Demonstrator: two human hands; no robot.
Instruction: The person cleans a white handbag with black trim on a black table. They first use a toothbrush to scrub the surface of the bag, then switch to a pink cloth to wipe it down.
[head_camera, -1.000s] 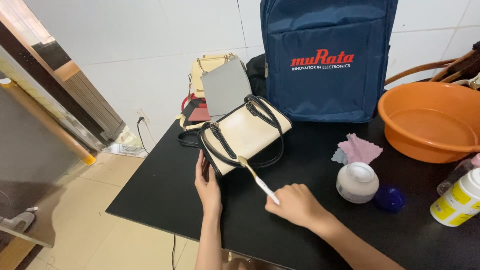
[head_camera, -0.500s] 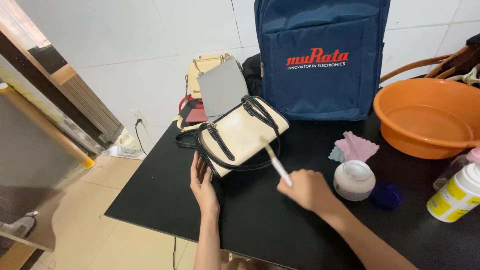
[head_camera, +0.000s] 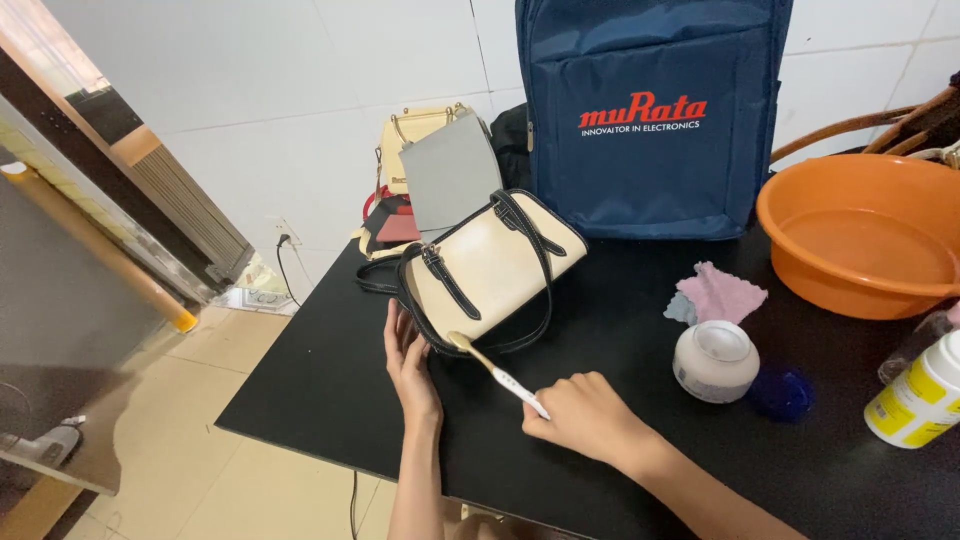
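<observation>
- Centrally, a cream handbag (head_camera: 495, 265) with black trim and black straps lies on its side on the black table (head_camera: 330, 390), near the table's left front edge.
- At the bag's lower front edge rests the bristle end of a toothbrush (head_camera: 497, 374) with a white handle; the brush slants down to the right, away from the bag.
- Curled into a loose fist around the handle's lower end is the right hand (head_camera: 585, 418), which rests on the table just right of the bag.
- Against the bag's left end lies the left hand (head_camera: 410, 365), fingers stretched out flat and touching the black trim; it grips nothing.
- Behind the bag, a grey pouch (head_camera: 453, 183) leans upright with a pale yellow purse (head_camera: 405, 140) behind it, and a large navy backpack (head_camera: 650, 110) stands against the white wall.
- Right of the bag lie a pink cloth (head_camera: 722, 292), a round white jar (head_camera: 715, 360) and a blue lid (head_camera: 780, 392) just beside the jar.
- Farther right sit an orange basin (head_camera: 865, 235) and a white bottle (head_camera: 922, 395) with a yellow label at the picture's edge.
</observation>
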